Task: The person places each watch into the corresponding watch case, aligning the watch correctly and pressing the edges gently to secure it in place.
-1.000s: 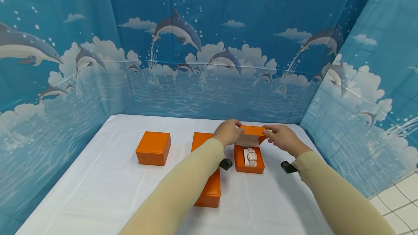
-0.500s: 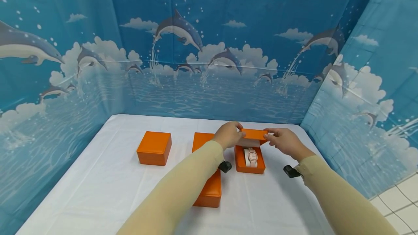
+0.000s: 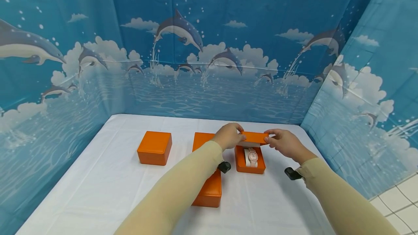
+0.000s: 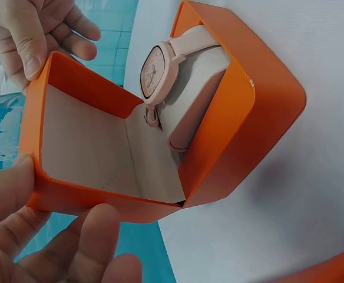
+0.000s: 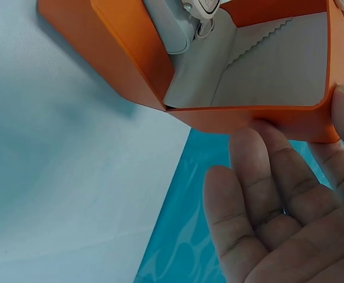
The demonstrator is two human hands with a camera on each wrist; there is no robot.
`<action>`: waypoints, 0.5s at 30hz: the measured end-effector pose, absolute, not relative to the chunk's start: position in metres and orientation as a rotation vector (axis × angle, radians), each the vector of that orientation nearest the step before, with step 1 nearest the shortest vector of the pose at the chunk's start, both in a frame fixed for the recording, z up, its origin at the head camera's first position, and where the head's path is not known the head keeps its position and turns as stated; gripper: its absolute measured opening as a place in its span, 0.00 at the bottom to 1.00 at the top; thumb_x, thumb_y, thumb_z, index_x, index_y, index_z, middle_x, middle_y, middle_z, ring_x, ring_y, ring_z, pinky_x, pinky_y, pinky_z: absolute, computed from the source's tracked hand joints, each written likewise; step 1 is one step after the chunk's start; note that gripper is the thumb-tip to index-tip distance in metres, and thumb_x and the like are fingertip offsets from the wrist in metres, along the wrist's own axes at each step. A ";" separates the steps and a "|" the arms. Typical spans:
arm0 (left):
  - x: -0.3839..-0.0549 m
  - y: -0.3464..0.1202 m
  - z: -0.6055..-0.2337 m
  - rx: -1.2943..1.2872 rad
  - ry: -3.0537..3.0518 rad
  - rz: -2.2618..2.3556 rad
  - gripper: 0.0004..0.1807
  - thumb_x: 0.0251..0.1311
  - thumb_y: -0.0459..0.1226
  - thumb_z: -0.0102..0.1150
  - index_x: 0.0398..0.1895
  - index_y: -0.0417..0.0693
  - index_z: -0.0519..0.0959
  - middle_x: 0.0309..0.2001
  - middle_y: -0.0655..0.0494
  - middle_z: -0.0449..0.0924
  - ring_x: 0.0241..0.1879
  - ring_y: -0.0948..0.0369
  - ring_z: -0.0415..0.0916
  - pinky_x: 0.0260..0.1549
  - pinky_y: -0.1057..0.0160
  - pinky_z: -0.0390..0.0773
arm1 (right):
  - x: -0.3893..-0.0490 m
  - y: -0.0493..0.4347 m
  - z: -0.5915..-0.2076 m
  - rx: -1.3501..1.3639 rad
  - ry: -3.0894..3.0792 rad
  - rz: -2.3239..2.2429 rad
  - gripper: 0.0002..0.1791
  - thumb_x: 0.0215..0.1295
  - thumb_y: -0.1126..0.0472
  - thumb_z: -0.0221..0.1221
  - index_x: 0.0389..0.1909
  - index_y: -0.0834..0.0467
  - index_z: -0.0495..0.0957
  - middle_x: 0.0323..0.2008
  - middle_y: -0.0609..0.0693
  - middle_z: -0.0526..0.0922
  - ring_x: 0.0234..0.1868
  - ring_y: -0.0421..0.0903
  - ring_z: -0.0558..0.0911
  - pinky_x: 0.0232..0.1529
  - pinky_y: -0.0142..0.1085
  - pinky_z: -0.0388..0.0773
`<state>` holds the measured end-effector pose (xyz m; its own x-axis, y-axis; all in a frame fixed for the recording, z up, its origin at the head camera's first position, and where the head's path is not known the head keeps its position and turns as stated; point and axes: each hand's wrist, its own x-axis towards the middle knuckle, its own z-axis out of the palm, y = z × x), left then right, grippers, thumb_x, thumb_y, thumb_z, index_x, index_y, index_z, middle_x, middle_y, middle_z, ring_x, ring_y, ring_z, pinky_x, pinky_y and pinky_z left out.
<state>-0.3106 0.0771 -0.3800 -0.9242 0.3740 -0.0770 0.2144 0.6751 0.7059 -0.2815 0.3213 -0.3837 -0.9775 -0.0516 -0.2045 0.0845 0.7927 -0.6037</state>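
Observation:
An orange watch box (image 3: 250,170) stands on the white table with its hinged lid (image 3: 254,136) raised at the back. Inside, a pale pink wristwatch (image 3: 252,156) is wrapped round a light cushion (image 4: 198,88). My left hand (image 3: 227,135) pinches the lid's left front corner between thumb and fingers. At the opposite corner, my right hand (image 3: 283,143) pinches the lid the same way. In the right wrist view the lid's grey lining (image 5: 272,65) shows, and the right hand's other fingers lie along the lid's outer side.
Left of the open box, orange boxes (image 3: 209,191) stand in a line, partly hidden under my left forearm. Another closed orange box (image 3: 154,148) sits farther left on the white tablecloth (image 3: 98,177). A blue dolphin-print curtain (image 3: 209,93) hangs behind and at both sides.
Both hands have lowered the lid's front edge, tilting it farther down over the watch. The box base and the other boxes stay where they were.

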 end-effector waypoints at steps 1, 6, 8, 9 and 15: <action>-0.310 0.077 -0.380 0.478 2.663 1.089 0.20 0.75 0.49 0.62 0.65 0.55 0.81 0.46 0.60 0.90 0.48 0.61 0.82 0.56 0.55 0.84 | -0.281 0.321 -0.384 0.025 2.768 -0.950 0.33 0.80 0.44 0.57 0.76 0.57 0.69 0.62 0.65 0.83 0.59 0.62 0.82 0.53 0.48 0.85; -0.308 0.076 -0.379 0.475 2.631 1.089 0.21 0.75 0.49 0.62 0.66 0.55 0.81 0.46 0.62 0.90 0.50 0.61 0.83 0.56 0.56 0.84 | -0.279 0.321 -0.384 0.013 2.763 -0.943 0.32 0.80 0.45 0.57 0.76 0.57 0.68 0.60 0.64 0.83 0.56 0.61 0.83 0.51 0.49 0.85; -0.308 0.076 -0.379 0.477 2.633 1.078 0.22 0.75 0.48 0.62 0.67 0.55 0.81 0.47 0.62 0.90 0.53 0.60 0.83 0.57 0.56 0.84 | -0.278 0.321 -0.385 -0.003 2.763 -0.928 0.33 0.80 0.45 0.56 0.77 0.57 0.67 0.61 0.64 0.83 0.57 0.61 0.83 0.51 0.49 0.85; -0.307 0.076 -0.379 0.479 2.636 1.070 0.22 0.75 0.48 0.62 0.67 0.55 0.81 0.48 0.62 0.90 0.54 0.60 0.83 0.58 0.56 0.83 | -0.277 0.321 -0.385 -0.013 2.764 -0.919 0.33 0.81 0.44 0.56 0.78 0.58 0.67 0.62 0.64 0.83 0.57 0.61 0.83 0.51 0.50 0.85; -0.304 0.076 -0.378 0.490 2.656 1.008 0.23 0.75 0.49 0.62 0.69 0.56 0.80 0.61 0.59 0.85 0.64 0.58 0.80 0.66 0.53 0.80 | -0.274 0.322 -0.387 -0.052 2.777 -0.884 0.35 0.81 0.44 0.55 0.79 0.58 0.65 0.62 0.65 0.83 0.57 0.61 0.84 0.53 0.51 0.86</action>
